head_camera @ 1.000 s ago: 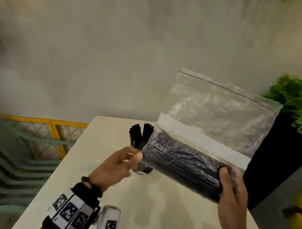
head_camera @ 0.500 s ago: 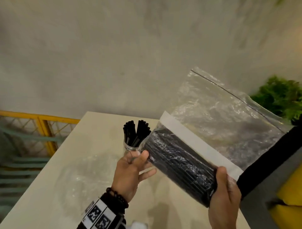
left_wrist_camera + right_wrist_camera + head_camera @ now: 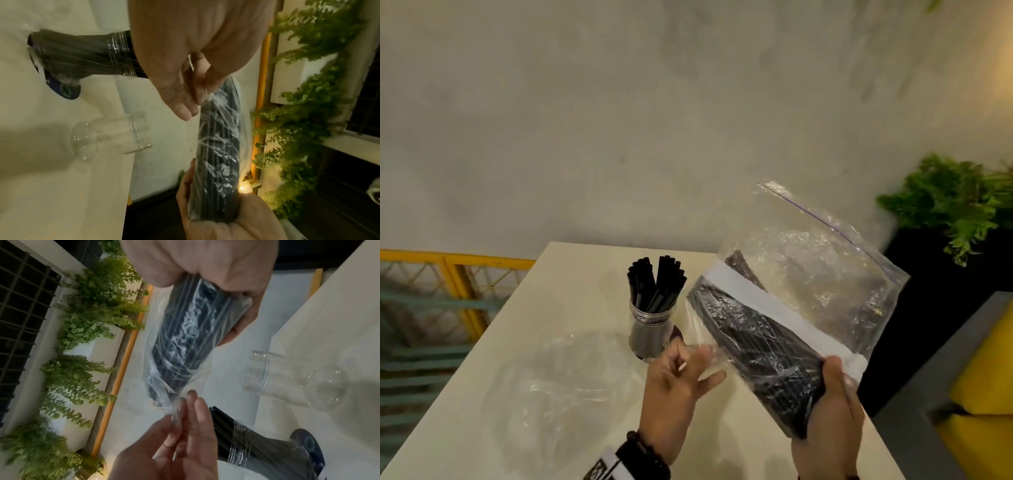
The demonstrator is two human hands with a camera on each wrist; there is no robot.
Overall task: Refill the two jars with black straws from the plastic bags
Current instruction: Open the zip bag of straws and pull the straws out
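Observation:
My right hand (image 3: 832, 394) grips the lower end of a bundle of black straws (image 3: 753, 342) wrapped in a clear plastic bag (image 3: 822, 274), held tilted above the table. My left hand (image 3: 698, 353) pinches the loose clear film at the bundle's other end; the left hand (image 3: 180, 404) shows the same pinch in the right wrist view. A clear jar (image 3: 652, 325) packed with black straws stands just left of the bundle. An empty clear jar (image 3: 111, 136) stands nearby, and the empty jar (image 3: 287, 379) is hidden in the head view.
An empty crumpled plastic bag (image 3: 558, 387) lies on the cream table (image 3: 571, 274), left of my hands. A dark blue lid (image 3: 63, 91) lies at the filled jar's base. A black planter with greenery (image 3: 945, 212) stands off the table's right edge, a yellow railing (image 3: 458, 274) to the left.
The bagged bundle has swung more upright and away from the filled jar. My left hand dropped from the bundle's end and now pulls the loose film. The right hand keeps its grip.

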